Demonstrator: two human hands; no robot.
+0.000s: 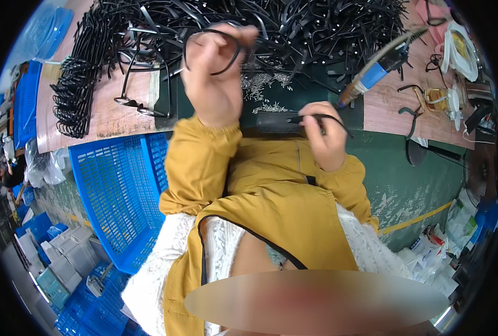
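Eyeglass frame (212, 51), black, held up over the table (111, 115) in left hand (212, 84); fingers (243, 35) pinched shut on its rim. Far left: blue crate (120, 185) below table edge, row of stacked black frames (75, 89) on table, loose frame (134, 101) lying beside. Big heap of black temple arms (305, 28) across the back. Right hand (324, 134) lower, near table edge, fingers closed on a thin black temple arm (321, 117). Blue-handled tool (372, 75) lies right of it, pliers (411, 115) further right. Risk: both grips are fingertip-only, so the temple arm could slip and drop into the lap or crate; forcing the hinge could snap it. Left hand blurred, exact contact unclear.
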